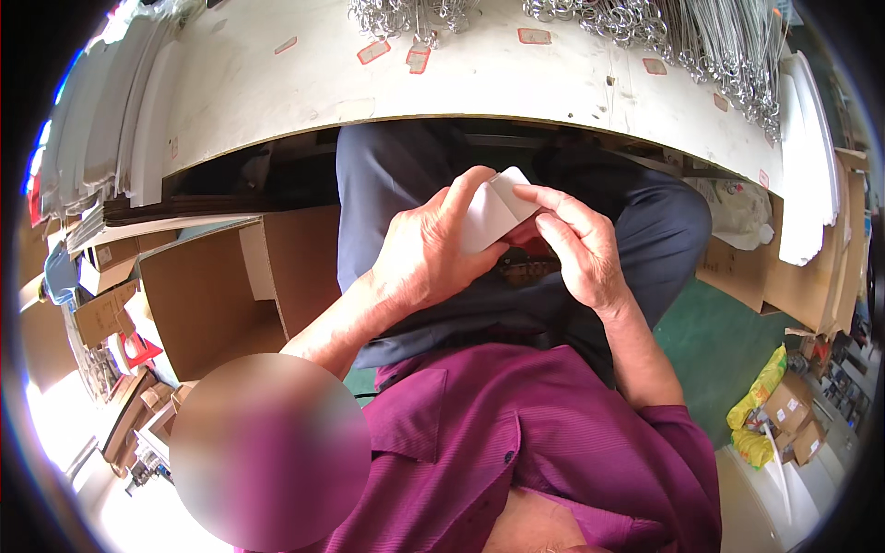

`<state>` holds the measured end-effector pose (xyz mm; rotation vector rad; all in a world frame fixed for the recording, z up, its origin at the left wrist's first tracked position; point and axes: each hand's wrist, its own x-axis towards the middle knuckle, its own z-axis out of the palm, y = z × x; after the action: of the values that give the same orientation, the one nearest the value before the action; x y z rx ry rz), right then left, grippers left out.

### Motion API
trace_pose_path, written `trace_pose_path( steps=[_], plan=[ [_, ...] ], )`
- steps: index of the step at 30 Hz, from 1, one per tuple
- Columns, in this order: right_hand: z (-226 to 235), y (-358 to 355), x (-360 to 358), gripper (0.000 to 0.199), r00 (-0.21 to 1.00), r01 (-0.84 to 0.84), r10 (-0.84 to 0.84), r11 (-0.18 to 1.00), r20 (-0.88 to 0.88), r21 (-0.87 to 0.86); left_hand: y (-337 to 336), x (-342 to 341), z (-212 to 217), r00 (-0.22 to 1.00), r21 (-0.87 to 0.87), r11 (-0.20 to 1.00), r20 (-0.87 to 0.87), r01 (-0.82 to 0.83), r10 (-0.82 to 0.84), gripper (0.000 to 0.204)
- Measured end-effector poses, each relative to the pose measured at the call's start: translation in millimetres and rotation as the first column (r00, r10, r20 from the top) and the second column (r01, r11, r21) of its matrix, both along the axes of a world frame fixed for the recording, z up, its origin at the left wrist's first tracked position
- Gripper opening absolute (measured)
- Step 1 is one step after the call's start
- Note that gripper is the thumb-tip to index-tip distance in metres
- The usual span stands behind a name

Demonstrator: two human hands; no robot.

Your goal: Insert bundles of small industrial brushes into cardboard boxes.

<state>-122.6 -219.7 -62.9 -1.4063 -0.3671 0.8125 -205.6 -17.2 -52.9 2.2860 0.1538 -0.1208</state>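
Above my lap, my left hand is wrapped round a small white carton, thumb on one side and fingers on the other. The carton is tilted, with a fold line across it and a flap at its upper right end. My right hand has its forefinger and thumb closed on the carton's right edge, by the flap. Something reddish shows under the carton between my hands, too hidden to make out. Whether anything is inside the carton cannot be seen.
Ahead stands a white table with bundles of looped metal wires and several red-edged labels. An open cardboard box is at my left, below stacked white sheets. More white sheets hang at the right, near cardboard.
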Motion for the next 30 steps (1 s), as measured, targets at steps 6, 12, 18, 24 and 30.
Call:
trace_pose_path(
  steps=[6,12,18,24,30],
  plan=[
    [-13,9,-16,0.031,0.981,0.15,-0.149,0.989,0.124,0.0,-1,5,2,0.999,-0.099,0.995,-0.037,0.027,-0.03,0.071],
    [-21,17,-26,0.029,0.952,0.268,-0.262,0.963,0.161,-0.02,-5,8,-1,0.997,-0.123,0.991,-0.06,0.048,-0.056,0.065],
    [-21,20,-20,0.024,0.779,0.268,-0.158,0.959,0.607,-0.094,-4,7,-6,0.997,-0.103,0.992,-0.005,0.07,-0.07,0.06],
    [-19,29,-23,0.024,0.517,0.272,-0.09,0.96,0.851,-0.064,-8,3,-8,0.999,-0.051,0.998,-0.033,-0.028,0.026,0.058],
    [-25,40,-30,0.02,0.89,0.313,-0.272,0.948,0.365,-0.057,-9,2,-10,1.0,0.039,0.999,0.003,-0.012,0.012,0.06]
  ],
)
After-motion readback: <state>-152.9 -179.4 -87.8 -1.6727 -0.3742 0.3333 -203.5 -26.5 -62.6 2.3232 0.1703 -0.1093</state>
